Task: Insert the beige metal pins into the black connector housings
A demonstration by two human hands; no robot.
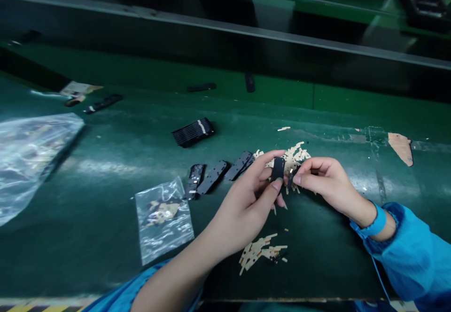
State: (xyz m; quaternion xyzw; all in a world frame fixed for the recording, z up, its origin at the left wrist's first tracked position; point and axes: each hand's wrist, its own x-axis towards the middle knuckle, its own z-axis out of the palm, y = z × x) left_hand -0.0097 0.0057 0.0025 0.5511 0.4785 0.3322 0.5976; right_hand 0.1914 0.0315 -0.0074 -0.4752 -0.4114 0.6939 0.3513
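My left hand (248, 204) is closed around a small black plate (278, 168), its thumb pressed on the lower edge. Just to the right, my right hand (326, 180) pinches a small dark piece (291, 178) between thumb and fingertips, close beside the plate; its exact kind is too small to make out. Behind both hands lies a loose heap of thin cream-coloured strips (298, 153), partly hidden by them. A second heap of such strips (259, 252) sits nearer to me. Left of my left hand, several flat black plates with small holes (213, 176) lie in a row.
A clear zip bag (164, 227) holding small pale parts lies left of my forearm. A larger plastic bag (31, 161) is at the far left. A stack of black plates (193, 132) stands mid-table. A torn brown scrap (400, 148) lies right. A ledge (225, 27) crosses the back.
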